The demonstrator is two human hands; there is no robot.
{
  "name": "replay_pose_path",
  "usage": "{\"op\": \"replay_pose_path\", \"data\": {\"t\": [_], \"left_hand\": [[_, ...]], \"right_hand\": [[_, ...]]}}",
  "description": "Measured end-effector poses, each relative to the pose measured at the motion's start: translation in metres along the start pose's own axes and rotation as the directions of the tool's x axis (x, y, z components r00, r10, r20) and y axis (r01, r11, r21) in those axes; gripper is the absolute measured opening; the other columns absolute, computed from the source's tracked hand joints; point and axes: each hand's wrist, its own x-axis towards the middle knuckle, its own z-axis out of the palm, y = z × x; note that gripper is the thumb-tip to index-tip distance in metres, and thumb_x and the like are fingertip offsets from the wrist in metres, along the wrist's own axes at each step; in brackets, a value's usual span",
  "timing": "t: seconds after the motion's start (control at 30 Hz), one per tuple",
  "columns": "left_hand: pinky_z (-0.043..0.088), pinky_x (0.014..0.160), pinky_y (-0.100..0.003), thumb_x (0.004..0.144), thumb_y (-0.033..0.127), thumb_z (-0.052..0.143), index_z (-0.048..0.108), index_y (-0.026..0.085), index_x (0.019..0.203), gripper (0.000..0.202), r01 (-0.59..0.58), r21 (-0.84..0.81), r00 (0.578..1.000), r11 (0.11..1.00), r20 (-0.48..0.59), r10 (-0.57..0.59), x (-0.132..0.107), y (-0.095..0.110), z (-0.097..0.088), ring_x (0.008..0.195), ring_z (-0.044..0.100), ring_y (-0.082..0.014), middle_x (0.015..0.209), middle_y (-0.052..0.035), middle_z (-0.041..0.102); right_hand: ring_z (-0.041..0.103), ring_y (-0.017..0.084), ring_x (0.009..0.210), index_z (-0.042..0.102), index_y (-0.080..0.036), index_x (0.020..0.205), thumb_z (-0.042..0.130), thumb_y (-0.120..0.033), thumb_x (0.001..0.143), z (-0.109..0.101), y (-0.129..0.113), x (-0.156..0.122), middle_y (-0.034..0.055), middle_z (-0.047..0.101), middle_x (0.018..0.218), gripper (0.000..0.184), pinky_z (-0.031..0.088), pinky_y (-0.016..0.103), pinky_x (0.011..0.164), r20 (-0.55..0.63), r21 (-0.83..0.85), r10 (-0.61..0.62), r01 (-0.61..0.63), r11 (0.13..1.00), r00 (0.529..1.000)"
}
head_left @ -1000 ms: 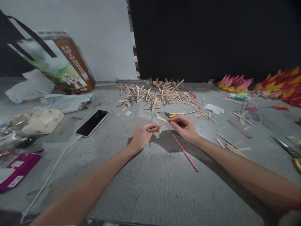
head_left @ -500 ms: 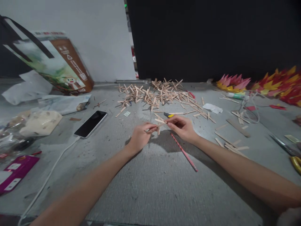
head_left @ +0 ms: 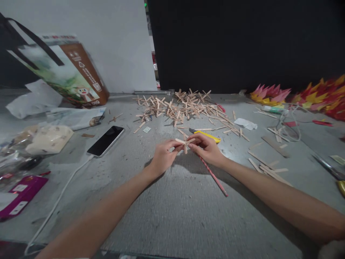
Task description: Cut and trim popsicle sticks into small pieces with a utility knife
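Observation:
Between both hands, a little above the table, is a small star of crossed wooden sticks [head_left: 185,142]. My left hand [head_left: 165,154] pinches it from the left with thumb and fingers. From the other side my right hand [head_left: 207,148] grips it between thumb and fingertips. A yellow utility knife [head_left: 212,137] lies just behind my right hand, partly hidden by it. Below that hand, a pink pencil [head_left: 215,180] rests on the table. Beyond the hands spreads a heap of similar crossed sticks [head_left: 172,108].
Left stand a phone [head_left: 106,141] on a white cable, a printed bag [head_left: 78,79] and plastic packets [head_left: 48,140]. Loose flat sticks [head_left: 269,171], a paper scrap [head_left: 245,124] and scissors [head_left: 329,167] lie right. Red and yellow paper petals [head_left: 320,97] sit far right.
The stick star has turned in my fingers, and its crossed arms now face me more fully. My right hand has shifted slightly, showing more of the yellow knife.

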Motion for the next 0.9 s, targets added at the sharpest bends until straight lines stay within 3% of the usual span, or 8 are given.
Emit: {"op": "replay_pose_path", "data": {"t": [0.23,0.33,0.43,0.57,0.73,0.8,0.9], "left_hand": [[0.053,0.075,-0.029,0.104,0.031,0.064,0.078,0.02,0.101,0.018,-0.194,0.198,0.981,0.961,0.013,0.195,0.0,0.005,-0.008,0.079,0.068,-0.0174,0.084,-0.0052,0.073],[0.053,0.075,-0.029,0.104,0.03,0.064,0.076,0.019,0.097,0.018,-0.218,0.165,0.976,0.962,0.026,0.217,0.0,0.006,-0.007,0.08,0.068,-0.0173,0.085,-0.0054,0.073],[0.054,0.077,-0.029,0.102,0.029,0.066,0.075,0.019,0.096,0.015,-0.24,0.123,0.971,0.963,0.038,0.237,0.0,0.007,-0.005,0.083,0.069,-0.018,0.085,-0.0059,0.074],[0.056,0.084,-0.031,0.099,0.021,0.067,0.075,0.019,0.104,0.01,-0.167,0.097,0.986,0.981,0.001,0.167,0.0,0.008,-0.005,0.089,0.071,-0.0186,0.095,-0.0072,0.076],[0.054,0.102,-0.04,0.097,0.009,0.056,0.061,0.021,0.137,0.042,-0.116,0.061,0.991,0.991,-0.067,0.12,0.003,0.003,-0.008,0.114,0.065,-0.0226,0.127,-0.0121,0.07],[0.055,0.098,-0.039,0.1,0.012,0.053,0.054,0.025,0.145,0.046,-0.065,-0.02,0.994,0.998,-0.085,0.063,0.004,-0.001,-0.008,0.107,0.066,-0.02,0.131,-0.0115,0.066],[0.058,0.089,-0.034,0.1,0.011,0.049,0.041,0.031,0.155,0.059,-0.012,-0.188,1.0,0.982,0.02,0.016,0.004,-0.003,-0.007,0.095,0.069,-0.0154,0.139,-0.0121,0.061]], "right_hand": [[0.062,0.016,0.071,0.076,-0.023,0.104,0.069,-0.05,0.1,-0.002,-0.002,0.001,0.0041,0.072,0.086,0.028,0.049,0.029,0.065,0.051,-0.037,0.017,-0.016,0.999,0.999],[0.06,0.017,0.072,0.079,-0.022,0.102,0.068,-0.051,0.1,-0.007,0.0,0.004,0.0051,0.072,0.089,0.031,0.045,0.029,0.064,0.069,-0.042,-0.001,0.004,0.999,0.998],[0.058,0.017,0.07,0.079,-0.022,0.094,0.074,-0.054,0.094,-0.011,0.004,0.008,0.0032,0.069,0.081,0.032,0.043,0.029,0.062,0.075,0.017,0.056,-0.057,0.998,0.996],[0.062,0.018,0.076,0.08,-0.022,0.089,0.08,-0.051,0.09,-0.013,0.004,0.011,0.0042,0.071,0.085,0.028,0.048,0.032,0.072,0.084,0.077,0.049,-0.055,0.995,0.995],[0.065,0.019,0.081,0.08,-0.022,0.092,0.077,-0.05,0.094,-0.01,0.0,0.009,0.0057,0.073,0.089,0.028,0.05,0.033,0.076,0.083,0.028,0.047,-0.05,0.998,0.995],[0.065,0.019,0.08,0.08,-0.022,0.093,0.076,-0.049,0.094,-0.01,0.0,0.009,0.0055,0.073,0.09,0.028,0.05,0.032,0.075,0.084,0.018,0.052,-0.053,0.998,0.995],[0.065,0.018,0.082,0.08,-0.021,0.095,0.076,-0.047,0.095,-0.01,0.002,0.008,0.0055,0.074,0.091,0.026,0.05,0.031,0.076,0.092,0.017,0.041,-0.043,0.999,0.995]]}}
